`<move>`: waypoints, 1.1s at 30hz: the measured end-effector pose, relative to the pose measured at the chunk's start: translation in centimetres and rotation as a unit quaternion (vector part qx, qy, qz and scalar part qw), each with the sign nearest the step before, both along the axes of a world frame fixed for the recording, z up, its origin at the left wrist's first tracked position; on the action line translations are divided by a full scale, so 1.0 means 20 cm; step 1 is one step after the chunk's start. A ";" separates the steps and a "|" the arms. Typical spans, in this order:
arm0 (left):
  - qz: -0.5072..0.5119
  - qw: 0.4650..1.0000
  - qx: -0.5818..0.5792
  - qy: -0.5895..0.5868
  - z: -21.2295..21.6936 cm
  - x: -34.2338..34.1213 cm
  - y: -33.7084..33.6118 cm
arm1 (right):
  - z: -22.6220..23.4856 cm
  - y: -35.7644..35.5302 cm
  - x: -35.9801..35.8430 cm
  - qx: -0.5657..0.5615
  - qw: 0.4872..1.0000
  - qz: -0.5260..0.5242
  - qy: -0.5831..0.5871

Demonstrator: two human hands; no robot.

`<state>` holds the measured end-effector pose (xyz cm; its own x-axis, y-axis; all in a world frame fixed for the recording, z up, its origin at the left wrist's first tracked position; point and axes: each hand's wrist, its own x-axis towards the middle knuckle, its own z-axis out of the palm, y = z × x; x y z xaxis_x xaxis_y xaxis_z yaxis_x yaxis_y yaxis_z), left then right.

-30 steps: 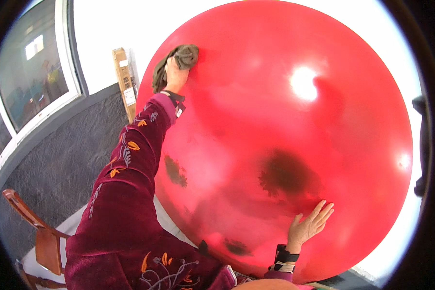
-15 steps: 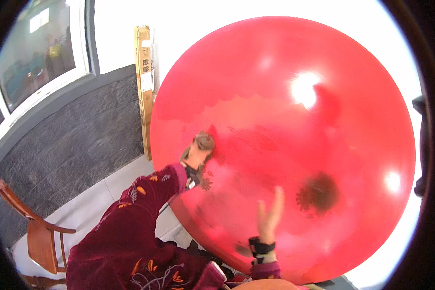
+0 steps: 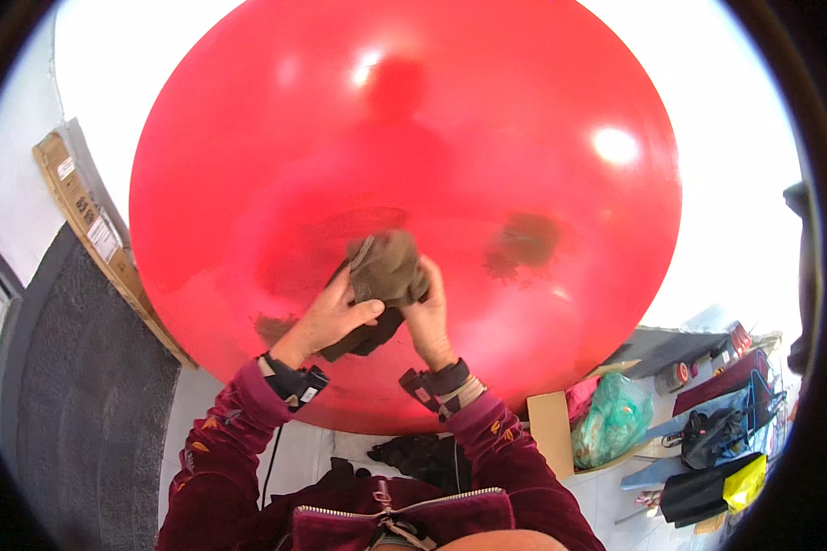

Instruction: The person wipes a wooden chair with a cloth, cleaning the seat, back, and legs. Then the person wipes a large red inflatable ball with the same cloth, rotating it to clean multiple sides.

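A crumpled brown cloth [image 3: 385,268] is gripped between both my hands over a large round, glossy red surface [image 3: 515,119]. My left hand [image 3: 322,320] closes on its left side, the thumb lying across the front. On the right edge, my right hand [image 3: 430,314] has its fingers curled round the fabric. A darker part of the bundle hangs below my hands. Dark smudges mark the red surface, one patch [image 3: 526,242] to the right and another patch [image 3: 276,329] beside my left wrist. Whether the cloth touches the surface, I cannot tell.
A long cardboard box [image 3: 110,246] leans at the left above dark wall panelling [image 3: 92,367]. At the lower right, an open carton [image 3: 549,432] holds a green plastic bag [image 3: 613,424]. Clothes on hangers [image 3: 721,432] are beyond it. Dark fabric [image 3: 423,459] lies on the floor below.
The view has swung right. My left hand, earlier holding the cloth against the red surface, has brought it to the middle. My right hand, open before, now grips it too.
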<state>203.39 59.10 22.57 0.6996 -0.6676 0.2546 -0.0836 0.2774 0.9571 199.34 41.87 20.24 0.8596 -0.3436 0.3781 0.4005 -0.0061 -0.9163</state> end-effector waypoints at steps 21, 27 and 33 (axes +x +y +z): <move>0.503 0.864 0.027 0.010 -0.52 0.99 1.89 | 1.25 -0.34 0.78 -0.457 0.650 -0.574 -0.196; 0.505 0.857 0.003 -0.103 -0.31 1.34 2.01 | 1.10 0.53 1.00 -0.577 0.624 -0.475 -0.231; 0.378 0.907 0.009 -0.182 -0.20 1.40 1.88 | 0.81 1.08 0.99 -0.676 0.637 -0.290 -0.231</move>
